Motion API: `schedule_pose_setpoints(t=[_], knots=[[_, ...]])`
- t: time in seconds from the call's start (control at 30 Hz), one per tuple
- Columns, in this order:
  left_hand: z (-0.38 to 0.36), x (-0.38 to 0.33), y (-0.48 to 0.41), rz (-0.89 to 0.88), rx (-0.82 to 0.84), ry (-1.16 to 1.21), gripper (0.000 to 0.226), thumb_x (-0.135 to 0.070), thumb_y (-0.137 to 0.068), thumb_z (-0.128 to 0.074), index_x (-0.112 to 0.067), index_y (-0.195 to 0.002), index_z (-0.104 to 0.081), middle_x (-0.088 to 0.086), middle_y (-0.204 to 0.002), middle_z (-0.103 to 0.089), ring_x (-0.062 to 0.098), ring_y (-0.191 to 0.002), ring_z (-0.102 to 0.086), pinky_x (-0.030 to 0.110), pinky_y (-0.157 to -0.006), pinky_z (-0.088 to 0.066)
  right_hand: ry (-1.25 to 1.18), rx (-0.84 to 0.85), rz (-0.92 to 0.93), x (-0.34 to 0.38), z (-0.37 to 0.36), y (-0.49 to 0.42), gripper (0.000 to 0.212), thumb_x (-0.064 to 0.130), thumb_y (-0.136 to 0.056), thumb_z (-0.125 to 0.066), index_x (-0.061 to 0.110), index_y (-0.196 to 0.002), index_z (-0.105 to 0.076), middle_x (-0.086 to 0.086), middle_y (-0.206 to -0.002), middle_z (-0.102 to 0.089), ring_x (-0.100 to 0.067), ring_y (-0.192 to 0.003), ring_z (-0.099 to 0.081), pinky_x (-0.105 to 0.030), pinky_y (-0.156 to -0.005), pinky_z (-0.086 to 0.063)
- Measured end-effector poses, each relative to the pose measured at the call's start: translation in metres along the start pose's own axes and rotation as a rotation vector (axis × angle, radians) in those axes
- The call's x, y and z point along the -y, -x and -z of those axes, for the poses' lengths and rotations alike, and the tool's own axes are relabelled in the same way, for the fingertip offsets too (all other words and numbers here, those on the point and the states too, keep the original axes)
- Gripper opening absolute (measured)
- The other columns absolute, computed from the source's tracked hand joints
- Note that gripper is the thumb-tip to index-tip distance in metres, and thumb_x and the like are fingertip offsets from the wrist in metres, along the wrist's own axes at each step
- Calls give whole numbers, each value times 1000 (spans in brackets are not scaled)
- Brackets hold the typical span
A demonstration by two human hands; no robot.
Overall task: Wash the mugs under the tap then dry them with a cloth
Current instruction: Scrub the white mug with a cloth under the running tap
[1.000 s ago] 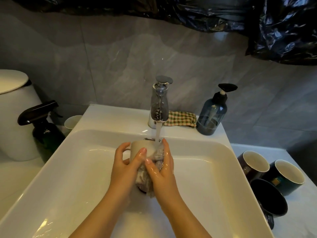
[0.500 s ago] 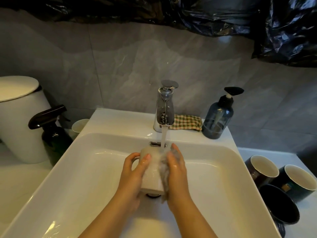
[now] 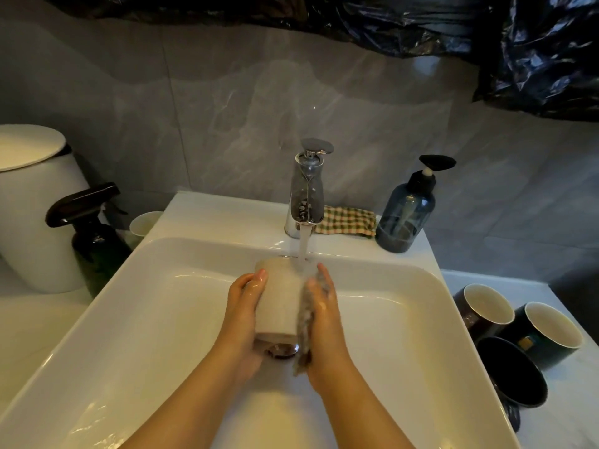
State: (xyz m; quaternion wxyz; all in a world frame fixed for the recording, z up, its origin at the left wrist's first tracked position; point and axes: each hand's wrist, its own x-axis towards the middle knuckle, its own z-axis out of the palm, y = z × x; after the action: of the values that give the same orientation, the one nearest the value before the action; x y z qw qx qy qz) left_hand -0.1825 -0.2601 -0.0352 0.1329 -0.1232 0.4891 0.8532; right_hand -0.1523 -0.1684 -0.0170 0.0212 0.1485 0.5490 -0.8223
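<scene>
Since a second ago the mug [image 3: 278, 296] has gone from upright to lying on its side, and the rag [image 3: 304, 322] has shifted from its front to its right flank. The left hand [image 3: 244, 309] has its grip wrapped round the mug's left side, thumb on top, base toward the camera and mouth pointing at the back wall. The right hand [image 3: 325, 314] lies against the other side with fingers stretched out, pressing the grey rag flat to the mug; the rag's tail hangs below the palm. So the mug sits between the two hands, above the drain [image 3: 282, 350], with the stream from the tap [image 3: 308, 192] landing on its far end.

All of this is over the white sink [image 3: 146, 303]. On its back ledge a checked cloth [image 3: 348, 221] lies just beside the tap, then a blue pump bottle [image 3: 406, 215]. On the surface [image 3: 570, 403] to the right three dark mugs [image 3: 512, 371] stand close together. To the left are a small pale cup [image 3: 146, 222], a dark spray bottle [image 3: 94, 236] and a white lidded bin [image 3: 32, 205]. Behind is a grey tiled wall [image 3: 227, 108], with black plastic sheeting [image 3: 534, 53] hanging along the top.
</scene>
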Motion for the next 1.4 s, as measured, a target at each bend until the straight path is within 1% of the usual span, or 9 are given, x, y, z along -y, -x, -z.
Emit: schedule_pose_setpoints(t=[0.1, 0.27, 0.43, 0.63, 0.8, 0.97, 1.17, 1.33, 1.4], knots=[[7, -2, -4, 28, -1, -26, 58, -49, -71, -62, -23, -121, -50, 14, -111, -66, 32, -94, -68, 43, -70, -55, 166, -17, 179, -8, -8, -3, 51, 38, -81, -62, 67, -113, -36, 6, -144, -36, -17, -124, -47, -43, -100, -47], [1, 0, 4, 36, 76, -129, 41, -47, -80, -57, -27, -115, -52, 8, -109, -62, 26, -93, -62, 38, -67, -53, -259, -28, -161, -2, 10, -12, 51, 56, -79, -55, 24, -119, -61, -13, -108, -69, -32, -103, -64, -53, -93, -49], [-4, 2, -1, -65, 47, -366, 68, -75, -67, -50, -36, -122, -56, 1, -119, -65, 21, -107, -63, 48, -96, -49, -74, -101, 107, 2, 9, -4, 35, 36, -94, -47, 43, -128, -42, 13, -107, -57, -11, -98, -59, -35, -86, -53], [2, -2, 2, -7, 111, -285, 83, -70, -54, -59, -24, -123, -55, 6, -109, -71, 26, -94, -70, 48, -80, -56, 260, -113, 316, -7, -4, -2, 47, 32, -85, -66, 62, -111, -41, 12, -129, -42, -8, -116, -50, -33, -96, -50], [0, -2, 3, 154, 84, -165, 89, -76, -56, -63, -23, -127, -54, 13, -114, -67, 32, -98, -67, 40, -63, -57, -93, -107, -5, 4, 6, -8, 35, 47, -94, -41, 29, -120, -55, -6, -108, -65, -20, -92, -63, -32, -64, -54], [-1, -6, 4, 165, 108, -176, 62, -66, -79, -47, -23, -122, -60, 4, -107, -72, 21, -93, -71, 31, -61, -56, 150, -91, 214, -4, -12, 2, 30, 63, -83, -33, 66, -112, -34, 14, -151, -22, -11, -137, -29, -43, -112, -32], [-3, -3, 5, 167, 88, -130, 80, -70, -62, -57, -18, -123, -58, 15, -110, -69, 34, -96, -68, 38, -62, -57, 65, -197, 98, -1, 8, -7, 33, 28, -97, -43, 32, -129, -42, -6, -128, -55, -27, -117, -54, -42, -96, -44], [-6, 1, 4, 124, 47, -110, 75, -69, -70, -51, -18, -124, -56, 10, -109, -71, 28, -92, -70, 32, -55, -55, 263, -100, 277, -11, -2, -3, 34, 34, -94, -50, 54, -118, -37, 10, -118, -53, -9, -107, -57, -32, -92, -51], [-6, -1, 4, 123, 76, -121, 74, -67, -69, -49, -17, -123, -58, 14, -108, -70, 31, -91, -70, 36, -60, -55, 79, -159, 150, -2, 2, -7, 15, 32, -95, -50, 43, -104, -53, 4, -93, -65, -6, -79, -64, -27, -69, -56]])
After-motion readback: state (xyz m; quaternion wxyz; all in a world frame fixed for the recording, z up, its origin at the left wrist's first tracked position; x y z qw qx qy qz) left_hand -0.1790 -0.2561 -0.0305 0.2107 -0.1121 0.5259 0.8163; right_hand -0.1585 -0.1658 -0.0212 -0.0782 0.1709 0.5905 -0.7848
